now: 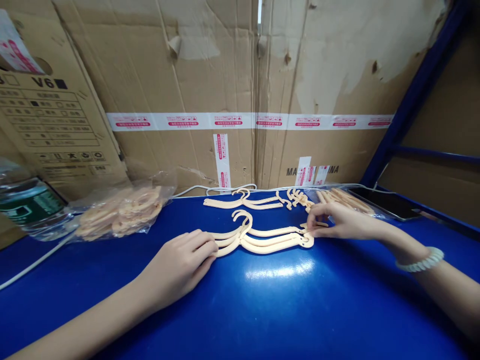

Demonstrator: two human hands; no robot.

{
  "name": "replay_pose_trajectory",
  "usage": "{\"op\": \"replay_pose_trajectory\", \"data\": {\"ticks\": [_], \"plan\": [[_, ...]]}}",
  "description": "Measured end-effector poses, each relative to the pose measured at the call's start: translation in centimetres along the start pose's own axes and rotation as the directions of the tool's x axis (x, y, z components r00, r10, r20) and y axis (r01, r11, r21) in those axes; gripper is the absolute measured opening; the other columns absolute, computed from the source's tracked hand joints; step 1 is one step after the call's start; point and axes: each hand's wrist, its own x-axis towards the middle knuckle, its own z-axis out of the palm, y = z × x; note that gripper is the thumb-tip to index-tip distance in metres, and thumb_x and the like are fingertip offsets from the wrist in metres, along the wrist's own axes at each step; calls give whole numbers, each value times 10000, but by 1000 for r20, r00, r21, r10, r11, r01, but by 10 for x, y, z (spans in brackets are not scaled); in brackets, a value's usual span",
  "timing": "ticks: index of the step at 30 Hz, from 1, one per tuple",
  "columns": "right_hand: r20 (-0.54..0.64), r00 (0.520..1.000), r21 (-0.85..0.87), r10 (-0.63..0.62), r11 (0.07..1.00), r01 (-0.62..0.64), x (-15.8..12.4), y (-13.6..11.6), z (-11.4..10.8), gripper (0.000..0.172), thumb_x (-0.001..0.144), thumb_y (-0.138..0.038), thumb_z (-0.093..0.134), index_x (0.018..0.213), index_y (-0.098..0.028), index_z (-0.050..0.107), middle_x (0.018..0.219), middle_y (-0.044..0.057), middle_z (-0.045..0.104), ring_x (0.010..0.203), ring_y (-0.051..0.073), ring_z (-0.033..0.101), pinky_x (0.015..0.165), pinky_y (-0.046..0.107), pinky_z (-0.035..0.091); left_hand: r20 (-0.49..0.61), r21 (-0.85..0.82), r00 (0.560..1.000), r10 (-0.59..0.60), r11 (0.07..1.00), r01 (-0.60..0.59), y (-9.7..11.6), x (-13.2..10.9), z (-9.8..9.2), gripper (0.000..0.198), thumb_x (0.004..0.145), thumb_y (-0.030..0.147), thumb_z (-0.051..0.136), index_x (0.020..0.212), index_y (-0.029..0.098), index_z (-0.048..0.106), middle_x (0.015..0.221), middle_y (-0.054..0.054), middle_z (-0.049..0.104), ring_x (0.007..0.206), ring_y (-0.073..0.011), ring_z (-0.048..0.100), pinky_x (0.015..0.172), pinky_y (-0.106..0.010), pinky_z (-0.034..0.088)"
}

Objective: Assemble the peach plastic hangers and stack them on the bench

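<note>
Cream plastic hangers [275, 245] lie close together on the blue tabletop [277, 310], their curved hooks toward the back. My left hand [187, 260] is closed around their left ends, with its fingertips hiding those ends. At the right ends, my right hand [335, 220] pinches a small cream hook piece [307, 241], which touches the end of the nearest hanger. How firmly the two are joined cannot be made out. Behind these, more cream hangers [225, 204] lie flat, beside a cluster of small hook pieces [298, 196].
A clear bag of cream parts [131, 215] and a water bottle [33, 210] stand at the left. At the back right are bagged cream bars [347, 200] and a dark phone [390, 202]. A white cable [195, 188] runs along the cardboard wall [187, 85].
</note>
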Motion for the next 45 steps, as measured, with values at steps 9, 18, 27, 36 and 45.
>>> {"op": "replay_pose_trajectory", "data": {"ticks": [9, 18, 27, 36, 45], "plan": [[-234, 937, -94, -260, 965, 244, 9, -41, 54, 253, 944, -337, 539, 1137, -205, 636, 1092, 108, 599, 1017, 237, 565, 885, 385, 480, 238, -9, 940, -245, 967, 255, 5, -2, 8, 414, 997, 336, 384, 1394, 219, 411, 1432, -97, 493, 1325, -289, 423, 1068, -513, 381], [-245, 934, -94, -258, 966, 242, 12, -41, 60, 173, 890, -329, 629, 980, -184, 659, 1038, 97, 576, 985, 242, 540, 873, 403, 478, 315, -94, 899, -304, 933, 348, 8, 0, 10, 357, 1012, 264, 284, 1328, 217, 442, 1387, -105, 518, 1323, -255, 431, 1137, -620, 217], [-249, 946, -47, -206, 979, 200, 15, -37, 59, 196, 910, -332, 592, 1046, -202, 647, 1115, 113, 611, 1048, 253, 580, 918, 418, 488, 237, -153, 937, -257, 942, 297, 1, -4, 16, 347, 1006, 216, 301, 1316, 231, 457, 1367, -104, 535, 1312, -253, 456, 1113, -594, 305], [-222, 961, -36, -165, 986, 161, 16, -37, 61, 268, 936, -344, 544, 1115, -170, 641, 1113, 129, 647, 1058, 263, 592, 926, 427, 490, 273, -88, 923, -271, 948, 304, -7, 3, 15, 396, 1004, 224, 301, 1360, 220, 476, 1431, -103, 505, 1382, -269, 377, 1119, -609, 282], [-257, 954, -49, -156, 988, 149, 16, -32, 68, 261, 948, -312, 529, 1151, -175, 621, 1155, 128, 636, 1077, 255, 586, 943, 427, 490, 351, -57, 903, -247, 957, 284, 0, -1, 10, 544, 1008, 387, 349, 1507, 190, 260, 1551, -113, 283, 1441, -276, 237, 1148, -552, 268]]}}
